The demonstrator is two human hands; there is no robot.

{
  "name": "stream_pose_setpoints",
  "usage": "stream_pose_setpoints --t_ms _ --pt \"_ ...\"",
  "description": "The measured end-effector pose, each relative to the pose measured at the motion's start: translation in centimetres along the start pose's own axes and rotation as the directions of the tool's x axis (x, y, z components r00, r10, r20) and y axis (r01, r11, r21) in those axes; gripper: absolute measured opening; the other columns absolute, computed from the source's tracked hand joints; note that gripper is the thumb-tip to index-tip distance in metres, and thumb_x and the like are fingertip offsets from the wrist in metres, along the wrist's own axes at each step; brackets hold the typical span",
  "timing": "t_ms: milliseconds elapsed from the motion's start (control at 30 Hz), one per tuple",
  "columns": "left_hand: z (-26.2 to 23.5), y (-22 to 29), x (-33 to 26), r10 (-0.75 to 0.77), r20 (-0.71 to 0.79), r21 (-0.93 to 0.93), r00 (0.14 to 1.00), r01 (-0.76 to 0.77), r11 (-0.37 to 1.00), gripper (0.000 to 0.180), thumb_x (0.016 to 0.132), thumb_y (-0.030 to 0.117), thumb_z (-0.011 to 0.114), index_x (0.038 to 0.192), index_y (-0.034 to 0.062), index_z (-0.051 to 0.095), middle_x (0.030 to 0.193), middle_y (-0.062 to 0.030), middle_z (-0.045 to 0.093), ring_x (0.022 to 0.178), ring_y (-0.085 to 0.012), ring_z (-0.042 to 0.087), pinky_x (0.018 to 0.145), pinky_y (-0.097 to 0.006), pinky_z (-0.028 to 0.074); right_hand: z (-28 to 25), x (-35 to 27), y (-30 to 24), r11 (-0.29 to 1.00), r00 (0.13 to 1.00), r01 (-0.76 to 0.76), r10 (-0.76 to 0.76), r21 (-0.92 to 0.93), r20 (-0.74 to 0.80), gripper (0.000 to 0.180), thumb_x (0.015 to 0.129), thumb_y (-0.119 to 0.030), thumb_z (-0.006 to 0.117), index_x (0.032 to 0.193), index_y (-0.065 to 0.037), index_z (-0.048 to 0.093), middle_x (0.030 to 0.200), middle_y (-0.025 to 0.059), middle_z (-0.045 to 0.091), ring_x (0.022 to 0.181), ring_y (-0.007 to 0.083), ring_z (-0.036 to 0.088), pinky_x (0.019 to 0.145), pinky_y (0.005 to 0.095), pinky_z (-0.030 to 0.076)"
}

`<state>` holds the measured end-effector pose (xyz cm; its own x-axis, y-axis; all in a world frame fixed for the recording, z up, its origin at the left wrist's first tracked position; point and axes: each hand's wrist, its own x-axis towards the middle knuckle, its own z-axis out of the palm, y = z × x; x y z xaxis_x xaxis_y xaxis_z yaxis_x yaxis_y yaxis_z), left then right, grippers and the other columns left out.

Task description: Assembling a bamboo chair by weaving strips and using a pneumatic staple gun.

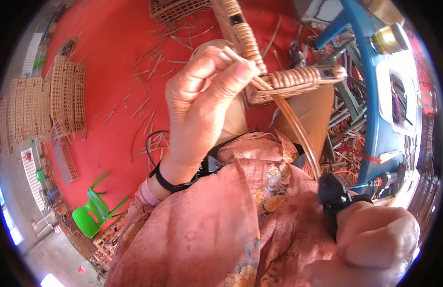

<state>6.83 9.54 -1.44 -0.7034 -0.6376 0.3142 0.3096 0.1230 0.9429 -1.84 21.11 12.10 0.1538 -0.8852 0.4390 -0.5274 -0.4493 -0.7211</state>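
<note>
My left hand (pixel 202 95) is closed in a pinch on a pale rattan strip (pixel 231 53), beside the corner of a wooden frame piece (pixel 267 95). Two arms of that piece, wound with tan rattan, meet at this corner above my lap. A long, flat rattan strip (pixel 295 122) hangs from the corner and curves down toward my right wrist, where a black device hides its end. At the lower right, my right hand (pixel 374 239) is curled and blurred by motion. Whatever it may hold is hidden.
Rattan scraps (pixel 149 112) litter the red floor. At right stands a blue plastic stool (pixel 374 138) with a screwdriver-like tool (pixel 374 182) near it. Woven lattice panels (pixel 63 95) are stacked at left, and a green plastic chair (pixel 94 210) lies at lower left.
</note>
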Motion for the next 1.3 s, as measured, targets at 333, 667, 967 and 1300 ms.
stream_pose_setpoints --t_ms 333,667,967,1300 --pt "0.2 -0.2 -0.1 0.15 -0.01 0.317 0.989 -0.139 0.938 0.01 0.094 0.003 0.059 0.091 -0.0045 0.064 0.095 -0.0101 0.064 0.09 -0.0168 0.06 0.086 -0.028 0.047 2.5 -10.4 2.6 0.934 0.775 -0.121 -0.123 -0.337 -0.62 0.021 0.076 -0.007 0.065 0.094 0.003 0.065 0.088 0.0102 0.069 0.066 0.0184 0.067 0.055 0.0294 0.052" --pt "1.0 -1.4 0.7 0.263 0.111 0.284 0.958 -0.284 0.916 0.008 0.085 -0.001 0.071 0.094 -0.0001 0.07 0.103 -0.01 0.062 0.094 -0.0165 0.062 0.08 -0.028 0.051 -8.4 -44.1 5.3 -0.171 -0.186 -0.975 0.287 0.141 -0.94 0.058 0.094 -0.038 0.06 0.139 -0.001 0.05 0.121 0.0211 0.064 0.105 0.0302 0.064 0.092 0.0384 0.048" --pt "1.1 -0.3 -1.0 0.45 0.327 0.468 0.831 -0.556 0.686 0.019 0.081 0.009 0.076 0.099 0.0043 0.072 0.089 -0.0057 0.067 0.078 -0.0206 0.063 0.067 -0.033 0.05 -12.6 -52.1 7.9 -0.496 -0.359 -0.848 0.282 0.185 -0.89 0.102 0.082 -0.066 0.062 0.142 0.013 0.038 0.143 0.0355 0.043 0.137 0.0413 0.041 0.113 0.0419 0.032" --pt "1.3 -2.8 -2.9 0.522 0.503 0.474 0.689 -0.725 0.501 0.03 0.077 0.008 0.079 0.104 0.0006 0.071 0.098 -0.0103 0.067 0.083 -0.0244 0.066 0.068 -0.034 0.055 -12.6 -54.2 9.1 0.031 -0.532 -0.786 0.475 0.617 -0.701 0.045 0.082 -0.039 0.074 0.101 0.001 0.066 0.087 0.0084 0.06 0.075 0.0173 0.058 0.062 0.0349 0.049"
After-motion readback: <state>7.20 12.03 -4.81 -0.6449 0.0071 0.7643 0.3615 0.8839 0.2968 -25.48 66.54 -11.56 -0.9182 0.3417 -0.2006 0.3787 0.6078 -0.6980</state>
